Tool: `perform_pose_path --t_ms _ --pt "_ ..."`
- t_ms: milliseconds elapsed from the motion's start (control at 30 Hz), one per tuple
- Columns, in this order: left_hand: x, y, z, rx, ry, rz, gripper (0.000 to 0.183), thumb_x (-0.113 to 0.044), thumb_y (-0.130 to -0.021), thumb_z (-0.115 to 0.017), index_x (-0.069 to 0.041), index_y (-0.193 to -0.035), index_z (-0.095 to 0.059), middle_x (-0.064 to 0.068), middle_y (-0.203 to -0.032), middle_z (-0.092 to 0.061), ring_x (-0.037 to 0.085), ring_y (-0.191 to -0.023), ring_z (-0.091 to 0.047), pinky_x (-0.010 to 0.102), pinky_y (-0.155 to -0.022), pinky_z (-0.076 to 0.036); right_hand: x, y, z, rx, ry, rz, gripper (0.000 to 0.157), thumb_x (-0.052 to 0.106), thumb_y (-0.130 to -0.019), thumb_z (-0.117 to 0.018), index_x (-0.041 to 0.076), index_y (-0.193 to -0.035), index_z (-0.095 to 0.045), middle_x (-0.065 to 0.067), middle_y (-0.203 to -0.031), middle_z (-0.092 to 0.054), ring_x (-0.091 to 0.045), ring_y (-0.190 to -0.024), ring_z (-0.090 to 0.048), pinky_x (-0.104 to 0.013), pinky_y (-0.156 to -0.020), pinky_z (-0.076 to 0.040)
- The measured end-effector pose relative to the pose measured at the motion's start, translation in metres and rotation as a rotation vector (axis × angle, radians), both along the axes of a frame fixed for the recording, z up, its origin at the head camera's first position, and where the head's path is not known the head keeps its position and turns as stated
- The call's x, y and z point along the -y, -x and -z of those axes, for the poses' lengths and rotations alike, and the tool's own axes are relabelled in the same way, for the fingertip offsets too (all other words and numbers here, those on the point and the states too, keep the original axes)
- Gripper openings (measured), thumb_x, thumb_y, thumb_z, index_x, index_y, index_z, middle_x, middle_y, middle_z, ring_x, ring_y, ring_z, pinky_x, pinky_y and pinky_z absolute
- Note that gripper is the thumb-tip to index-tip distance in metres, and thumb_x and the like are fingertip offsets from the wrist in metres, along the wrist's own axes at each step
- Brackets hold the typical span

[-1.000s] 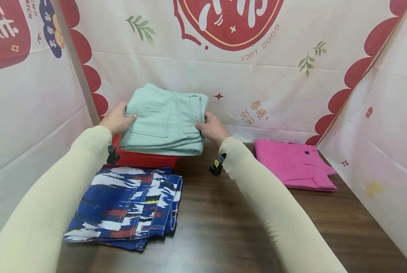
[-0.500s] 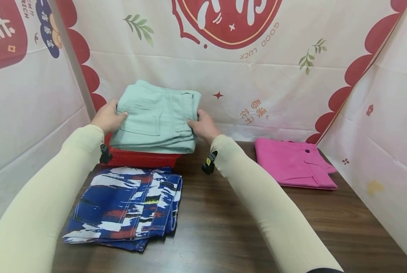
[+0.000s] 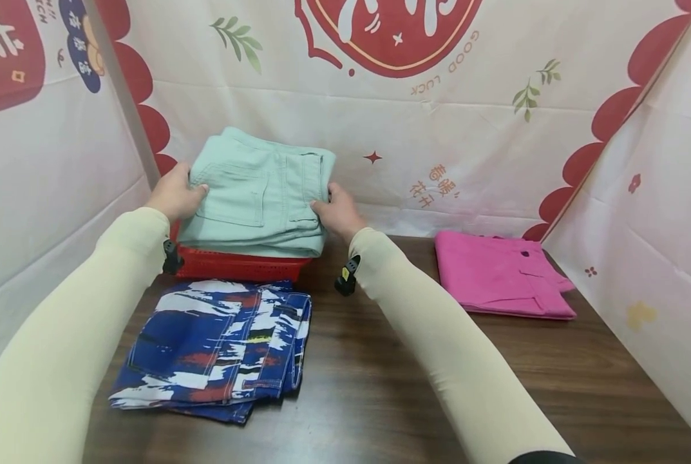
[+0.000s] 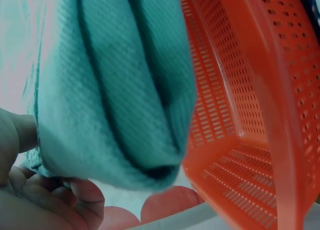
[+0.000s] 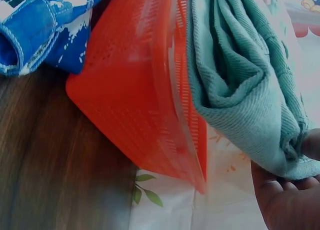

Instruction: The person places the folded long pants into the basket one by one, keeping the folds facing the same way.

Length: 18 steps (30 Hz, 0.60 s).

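Note:
A pair of folded mint-green trousers (image 3: 241, 193), with a pocket and waistband on top, is held over the red basket (image 3: 246, 267). My left hand (image 3: 177, 192) grips its left edge, thumb on top and fingers curled beneath. On the waistband side my right hand (image 3: 340, 209) pinches the edge the same way. From the left wrist, the thick folded layers hang beside the perforated basket wall (image 4: 240, 74), and part of the basket floor shows. In the right wrist view the fold overlaps the basket's rim (image 5: 167, 84). In the head view the trousers hide most of the basket.
Blue, white and red patterned trousers (image 3: 206, 354) lie folded on the dark wooden table (image 3: 368, 386), in front of the basket. Folded pink trousers (image 3: 496, 274) lie at the right. Printed cloth walls (image 3: 467, 148) enclose the back and both sides.
Both hands have carried the mint-green trousers a little to the left and back, over the basket. The patterned and pink trousers stay where they were.

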<state>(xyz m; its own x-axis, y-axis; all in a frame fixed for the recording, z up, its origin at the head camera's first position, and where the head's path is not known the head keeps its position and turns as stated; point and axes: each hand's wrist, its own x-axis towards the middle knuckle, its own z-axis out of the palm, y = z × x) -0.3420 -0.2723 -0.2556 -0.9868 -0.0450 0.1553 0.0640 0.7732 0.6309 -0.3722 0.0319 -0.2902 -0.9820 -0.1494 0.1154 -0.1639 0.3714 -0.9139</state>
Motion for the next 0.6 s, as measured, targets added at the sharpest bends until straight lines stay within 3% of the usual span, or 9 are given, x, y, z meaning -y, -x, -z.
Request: perform_pose_path --t_ms 300,600 --pt "0.004 0.001 0.004 -0.04 0.006 -0.039 0.054 -0.024 -0.104 -0.047 0.009 -0.142 -0.029 0.034 -0.13 -0.044 0.046 -0.119 -0.044 0.066 -0.101 -0.036 0.009 0.003 0.004 -0.026 -0.04 0.024 0.04 0.021 -0.101 -0.059 0.007 -0.137 -0.048 -0.008 -0.129 -0.058 -0.019 -0.109 -0.055 -0.037 -0.097 -0.046" --pt "0.009 -0.001 0.006 -0.055 0.006 -0.072 0.049 -0.021 -0.103 -0.047 0.009 -0.139 -0.03 0.034 -0.127 -0.046 0.046 -0.117 -0.045 0.064 -0.101 -0.036 0.018 0.004 0.011 -0.073 -0.011 0.032 0.042 0.019 -0.101 -0.059 0.007 -0.139 -0.047 -0.01 -0.129 -0.059 -0.02 -0.109 -0.058 -0.038 -0.095 -0.048"
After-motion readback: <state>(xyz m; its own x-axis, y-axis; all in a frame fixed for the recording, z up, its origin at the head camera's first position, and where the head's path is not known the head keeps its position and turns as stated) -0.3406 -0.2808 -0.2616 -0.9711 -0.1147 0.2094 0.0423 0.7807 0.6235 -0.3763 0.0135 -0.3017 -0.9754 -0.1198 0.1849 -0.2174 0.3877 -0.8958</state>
